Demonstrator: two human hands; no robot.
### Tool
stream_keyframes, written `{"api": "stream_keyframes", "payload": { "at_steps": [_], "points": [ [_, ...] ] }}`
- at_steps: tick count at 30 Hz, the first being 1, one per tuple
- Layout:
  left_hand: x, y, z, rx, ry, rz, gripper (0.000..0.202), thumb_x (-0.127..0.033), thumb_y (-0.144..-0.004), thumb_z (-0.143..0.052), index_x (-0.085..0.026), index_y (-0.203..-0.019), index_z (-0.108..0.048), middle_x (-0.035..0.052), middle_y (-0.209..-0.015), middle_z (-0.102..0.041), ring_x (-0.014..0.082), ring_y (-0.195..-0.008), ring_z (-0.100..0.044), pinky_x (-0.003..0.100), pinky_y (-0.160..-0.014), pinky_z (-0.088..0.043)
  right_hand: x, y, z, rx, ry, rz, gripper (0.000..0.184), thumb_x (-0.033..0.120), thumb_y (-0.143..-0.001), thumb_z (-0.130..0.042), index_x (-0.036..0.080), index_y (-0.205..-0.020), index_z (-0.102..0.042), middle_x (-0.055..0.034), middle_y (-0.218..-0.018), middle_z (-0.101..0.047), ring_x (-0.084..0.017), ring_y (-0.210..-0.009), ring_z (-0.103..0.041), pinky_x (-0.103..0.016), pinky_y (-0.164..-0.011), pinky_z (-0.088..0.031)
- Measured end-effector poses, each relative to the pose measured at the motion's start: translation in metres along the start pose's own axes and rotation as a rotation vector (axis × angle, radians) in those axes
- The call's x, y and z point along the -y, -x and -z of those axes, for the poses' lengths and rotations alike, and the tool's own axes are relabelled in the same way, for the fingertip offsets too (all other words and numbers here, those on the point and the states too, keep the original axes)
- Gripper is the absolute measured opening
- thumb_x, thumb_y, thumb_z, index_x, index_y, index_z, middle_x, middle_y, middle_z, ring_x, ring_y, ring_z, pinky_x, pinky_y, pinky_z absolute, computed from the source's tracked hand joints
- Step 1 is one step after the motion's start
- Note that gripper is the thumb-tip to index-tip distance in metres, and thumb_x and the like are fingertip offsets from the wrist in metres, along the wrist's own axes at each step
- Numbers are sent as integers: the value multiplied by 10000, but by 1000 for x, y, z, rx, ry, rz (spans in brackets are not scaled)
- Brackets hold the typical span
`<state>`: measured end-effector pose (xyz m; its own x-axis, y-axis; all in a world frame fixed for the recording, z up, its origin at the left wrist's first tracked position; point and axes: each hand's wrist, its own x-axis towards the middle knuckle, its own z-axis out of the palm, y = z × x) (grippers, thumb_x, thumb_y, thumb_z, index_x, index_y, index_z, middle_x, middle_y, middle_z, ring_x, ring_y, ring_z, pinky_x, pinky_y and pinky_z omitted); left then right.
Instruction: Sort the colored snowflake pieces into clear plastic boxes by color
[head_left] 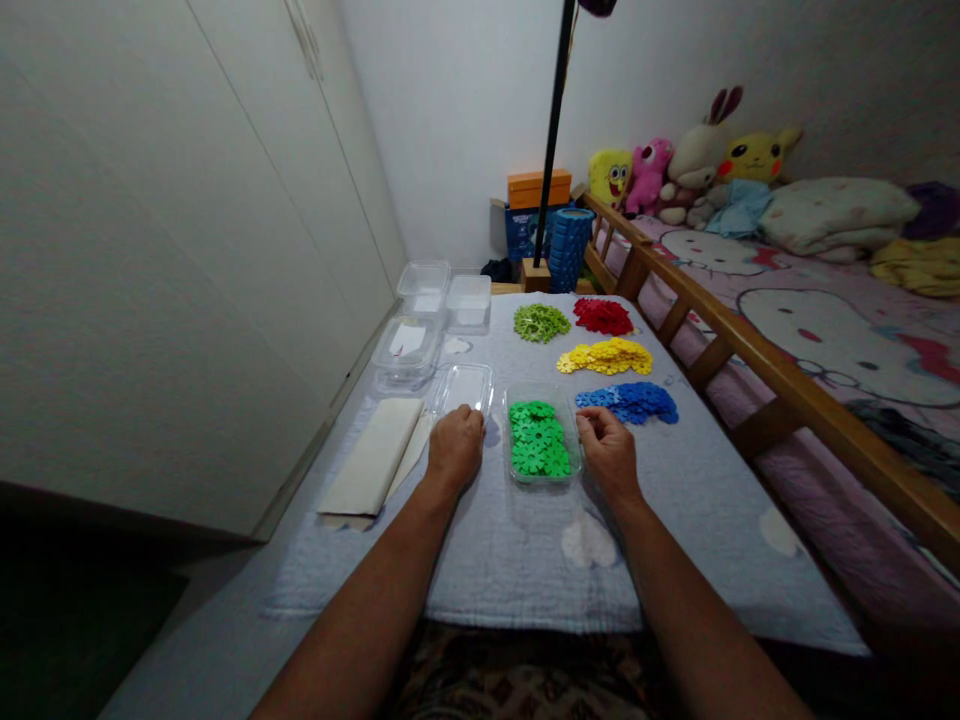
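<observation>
A clear plastic container (512,472) sits on the table with green flower-shaped plastic pieces (538,438) inside. My right hand (611,455) is closed at its right side, thumb and fingers pinched at the rim. To the left, my left hand (456,448) is closed on the near edge of a clear plastic lid (466,382), its fingers partly hidden from view. Blue flower pieces (634,402) lie just beyond my right hand. Farther back are piles of yellow pieces (606,356), red pieces (603,316) and light green pieces (541,322).
Clear containers (469,292) stand at the back left, one stack (405,350) holding a white paper. A folded beige sheet (373,455) lies left of my left hand. A wooden bed rail (712,310) borders the right side; a black pole (553,140) rises behind the table.
</observation>
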<state>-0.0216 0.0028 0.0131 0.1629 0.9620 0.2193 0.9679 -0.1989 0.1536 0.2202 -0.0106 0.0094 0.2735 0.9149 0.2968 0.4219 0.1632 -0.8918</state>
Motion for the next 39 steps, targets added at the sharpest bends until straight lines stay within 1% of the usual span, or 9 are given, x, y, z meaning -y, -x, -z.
{"api": "stream_keyframes", "payload": {
  "at_steps": [5,10,12,18,22,26,30,34,39],
  "points": [
    [1,-1,3,-220,187,60,140,-207,-954,-471,-203,-878,-588,95,-934,-600,248,-929,-564,357,-834,-432,-3,0,0,-35,-28,6,291,437,-852,-579,169,-904,-678,7,-666,-598,-148,-594,-547,-266,-580,-419],
    [1,1,8,-471,693,118,116,-244,-931,-517,-209,-823,-539,40,-872,-552,199,-861,-542,321,-812,-435,2,1,1,-56,-35,17,276,426,-862,-572,170,-901,-667,21,-640,-566,-140,-566,-513,-262,-550,-396],
    [-1,2,13,-501,916,172,133,-294,-922,-551,-204,-825,-543,13,-829,-528,168,-806,-526,289,-771,-430,4,2,1,-73,-34,31,261,413,-870,-569,173,-912,-661,29,-627,-549,-139,-560,-503,-262,-547,-393],
    [-18,8,43,-301,1703,340,285,-437,-830,-707,-195,-816,-557,-32,-724,-510,97,-647,-471,210,-622,-414,3,2,2,-176,-4,151,250,385,-868,-595,179,-994,-659,-29,-800,-634,-187,-750,-585,-327,-717,-476],
    [-31,16,62,-189,1964,356,326,-413,-766,-791,-181,-789,-563,-15,-789,-537,86,-688,-502,182,-576,-431,4,3,3,-155,12,233,298,404,-893,-586,190,-1093,-642,-73,-940,-673,-242,-937,-600,-416,-873,-477],
    [-43,25,61,-94,2034,373,336,-405,-748,-815,-172,-780,-576,-7,-814,-559,85,-711,-527,181,-585,-455,6,5,4,-57,-52,239,378,430,-928,-553,205,-1230,-590,-72,-984,-699,-255,-1000,-617,-460,-953,-454],
    [-52,33,50,31,1948,423,364,-456,-749,-809,-167,-787,-590,-5,-758,-591,88,-680,-544,186,-592,-468,7,7,3,0,-143,183,447,420,-923,-573,200,-1310,-534,-44,-923,-705,-229,-936,-652,-436,-945,-470],
    [-53,40,46,139,1800,368,340,-449,-786,-772,-161,-773,-593,4,-717,-611,95,-648,-555,190,-563,-460,8,6,1,-20,-129,160,425,350,-869,-639,197,-1258,-558,0,-816,-670,-186,-784,-637,-380,-860,-497],
    [-49,46,44,246,1771,417,316,-407,-785,-764,-171,-761,-555,-26,-632,-577,70,-521,-499,162,-436,-357,8,6,-2,-30,-59,216,253,295,-832,-634,210,-1070,-649,-20,-845,-668,-195,-817,-621,-358,-802,-496]
  ]
}}
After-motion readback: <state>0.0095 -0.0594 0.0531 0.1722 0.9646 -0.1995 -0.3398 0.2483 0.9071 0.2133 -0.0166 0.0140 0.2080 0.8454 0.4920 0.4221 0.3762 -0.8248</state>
